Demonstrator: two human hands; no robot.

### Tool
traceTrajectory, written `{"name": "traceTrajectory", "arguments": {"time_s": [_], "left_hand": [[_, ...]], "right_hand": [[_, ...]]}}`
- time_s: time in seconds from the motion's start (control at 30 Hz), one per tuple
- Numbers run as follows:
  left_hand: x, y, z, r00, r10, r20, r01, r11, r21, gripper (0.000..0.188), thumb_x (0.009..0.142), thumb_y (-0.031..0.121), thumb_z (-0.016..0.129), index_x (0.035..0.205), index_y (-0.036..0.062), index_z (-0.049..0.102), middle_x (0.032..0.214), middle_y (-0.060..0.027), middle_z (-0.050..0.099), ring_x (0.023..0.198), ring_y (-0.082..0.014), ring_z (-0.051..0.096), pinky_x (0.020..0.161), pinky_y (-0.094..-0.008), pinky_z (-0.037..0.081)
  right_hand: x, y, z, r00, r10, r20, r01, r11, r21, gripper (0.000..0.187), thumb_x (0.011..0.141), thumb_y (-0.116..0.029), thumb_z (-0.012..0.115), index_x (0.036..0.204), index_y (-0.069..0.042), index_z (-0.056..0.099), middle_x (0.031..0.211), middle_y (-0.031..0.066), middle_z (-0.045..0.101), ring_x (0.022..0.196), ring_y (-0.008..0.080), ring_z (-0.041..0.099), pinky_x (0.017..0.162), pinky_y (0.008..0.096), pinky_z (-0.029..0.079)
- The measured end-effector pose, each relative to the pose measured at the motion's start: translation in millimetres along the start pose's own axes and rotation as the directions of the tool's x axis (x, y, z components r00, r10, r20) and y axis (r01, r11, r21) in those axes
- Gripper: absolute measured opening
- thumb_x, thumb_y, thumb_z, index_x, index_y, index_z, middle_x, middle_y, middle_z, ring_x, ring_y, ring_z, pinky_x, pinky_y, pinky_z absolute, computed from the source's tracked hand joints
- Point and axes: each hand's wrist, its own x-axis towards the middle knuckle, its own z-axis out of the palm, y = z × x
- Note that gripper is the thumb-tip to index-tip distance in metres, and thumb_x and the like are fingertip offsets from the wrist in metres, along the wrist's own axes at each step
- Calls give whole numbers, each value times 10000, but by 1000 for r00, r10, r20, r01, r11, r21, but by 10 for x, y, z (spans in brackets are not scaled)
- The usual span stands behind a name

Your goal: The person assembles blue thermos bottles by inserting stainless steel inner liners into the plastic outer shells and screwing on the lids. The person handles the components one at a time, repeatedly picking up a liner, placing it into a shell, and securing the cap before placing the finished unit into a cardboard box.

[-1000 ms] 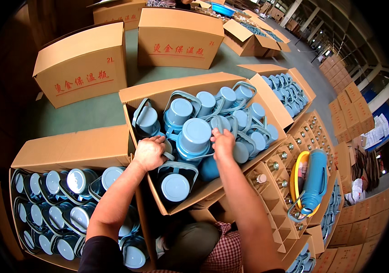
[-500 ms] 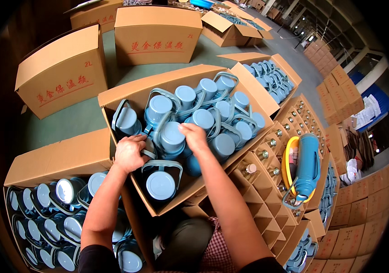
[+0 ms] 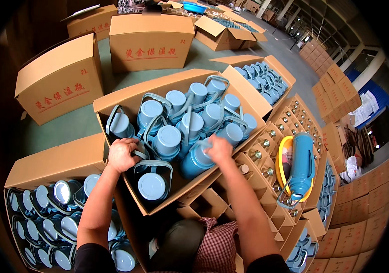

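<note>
Several light-blue thermos flasks with grey-blue caps and loop handles stand, some leaning, in an open cardboard box [image 3: 153,86] in front of me. My right hand [image 3: 220,149] is closed at the upper end of one thermos flask [image 3: 195,162] by the box's near right wall; the flask tilts and its top is blurred. My left hand [image 3: 124,154] is at the box's left side, its fingers curled around the top of another flask [image 3: 140,149] that they largely hide. Just below it stands a flask with a round cap [image 3: 152,185], handle raised.
On the left, another box [image 3: 58,159] holds several flasks lying in rows. To the right, a divided carton [image 3: 253,182] holds shiny bottle-like inserts; a blue flask [image 3: 302,166] and yellow basin [image 3: 282,159] lie on it. Closed cartons [image 3: 151,43] stand beyond.
My right hand has moved right, from a cap in the middle to the flask by the near wall, which now stands higher and tilted. My left hand stays on the left side.
</note>
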Motion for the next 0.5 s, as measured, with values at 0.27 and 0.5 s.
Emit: {"name": "traceTrajectory", "arguments": {"time_s": [0.27, 0.5], "left_hand": [[-23, -13, -64, 991, 57, 124, -61, 998, 32, 351, 555, 211, 691, 893, 117, 693, 1202, -95, 613, 1138, -271, 550, 881, -393, 441], [-257, 844, -391, 990, -69, -122, -6, 850, -527, 321, 628, -12, 654, 943, 52, 638, 1118, -132, 637, 1071, -303, 584, 919, -381, 459]], "right_hand": [[-642, -194, -864, 827, -292, -480, 386, 916, 109, 307, 702, -334, 725, 807, -69, 610, 823, 138, 581, 835, 340, 571, 708, 454, 456], [-2236, 144, -2458, 827, 12, -562, 500, 439, 746, 152, 742, -60, 713, 839, -6, 609, 787, 6, 575, 716, 89, 528, 661, 240, 432]]}}
